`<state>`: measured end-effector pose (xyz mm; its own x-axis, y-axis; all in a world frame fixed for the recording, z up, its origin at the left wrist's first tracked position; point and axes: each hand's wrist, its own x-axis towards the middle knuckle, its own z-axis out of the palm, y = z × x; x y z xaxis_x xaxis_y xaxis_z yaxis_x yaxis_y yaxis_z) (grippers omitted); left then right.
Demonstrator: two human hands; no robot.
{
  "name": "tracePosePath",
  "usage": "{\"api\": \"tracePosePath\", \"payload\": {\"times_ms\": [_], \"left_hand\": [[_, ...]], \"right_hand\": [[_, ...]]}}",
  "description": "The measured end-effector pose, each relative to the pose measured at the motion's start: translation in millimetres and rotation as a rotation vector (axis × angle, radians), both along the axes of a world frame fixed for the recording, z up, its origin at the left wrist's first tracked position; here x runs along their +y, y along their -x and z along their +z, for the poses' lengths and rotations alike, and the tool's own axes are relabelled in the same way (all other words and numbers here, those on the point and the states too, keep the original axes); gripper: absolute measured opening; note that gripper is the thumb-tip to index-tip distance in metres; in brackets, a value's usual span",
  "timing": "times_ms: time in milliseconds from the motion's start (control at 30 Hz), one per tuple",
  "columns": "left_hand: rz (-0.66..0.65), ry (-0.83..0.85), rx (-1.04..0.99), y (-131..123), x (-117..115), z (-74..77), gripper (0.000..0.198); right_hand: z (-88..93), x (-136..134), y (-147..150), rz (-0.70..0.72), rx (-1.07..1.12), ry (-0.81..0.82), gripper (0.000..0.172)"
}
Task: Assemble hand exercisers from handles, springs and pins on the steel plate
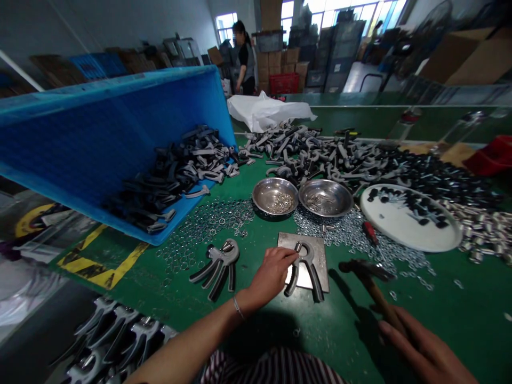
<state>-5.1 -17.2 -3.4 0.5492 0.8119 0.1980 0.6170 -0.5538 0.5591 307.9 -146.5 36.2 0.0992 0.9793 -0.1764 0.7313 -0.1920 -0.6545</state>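
Note:
My left hand (274, 272) has its fingers closed on the ring-shaped head of a grey two-handled clamp-like piece (314, 274). It holds the piece down on a square metal plate (322, 250), with the dark-lined handles pointing toward me. A small silver cylinder stands at the ring, near my fingertips. To the right, my right hand (420, 341) grips the wooden handle of a hammer (374, 288), whose dark head hangs above the table, apart from the plate. More two-handled pieces (220, 266) lie grouped left of my left hand.
A blue crate (120, 128) of grey parts lies tipped at left. Two metal bowls (276, 184) (326, 184) and a white tray (444, 240) of black-knobbed screws stand beyond the plate. Loose rings (216, 218), a red-handled screwdriver (370, 232) and part heaps (312, 149) surround them. A person (245, 58) stands farther back.

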Motion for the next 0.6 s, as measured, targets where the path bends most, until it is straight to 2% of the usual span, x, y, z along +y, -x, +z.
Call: {"api": "tracePosePath", "payload": {"times_ms": [133,233,367,433,533,600], "left_hand": [[0.075,-0.001,0.007,4.9,2.5,0.4,0.036],[0.105,0.011,0.074,7.3,7.2,3.1,0.027],[0.07,0.025,0.14,8.6,15.7,9.3,0.018],[0.058,0.031,0.178,8.3,19.0,13.1,0.017],[0.047,0.045,0.247,6.9,21.7,18.3,0.015],[0.032,0.042,0.285,5.6,22.3,20.5,0.015]], "right_hand": [[25.6,33.2,34.1,0.194,0.072,0.083,0.041],[35.5,55.4,50.9,0.305,0.085,0.092,0.037],[34.8,72.3,65.0,0.335,0.02,0.081,0.039],[32.0,77.0,67.2,0.355,-0.023,0.13,0.04],[30.7,80.3,66.0,0.397,0.041,0.194,0.041],[29.7,80.3,65.1,0.373,0.067,0.154,0.041]]}}
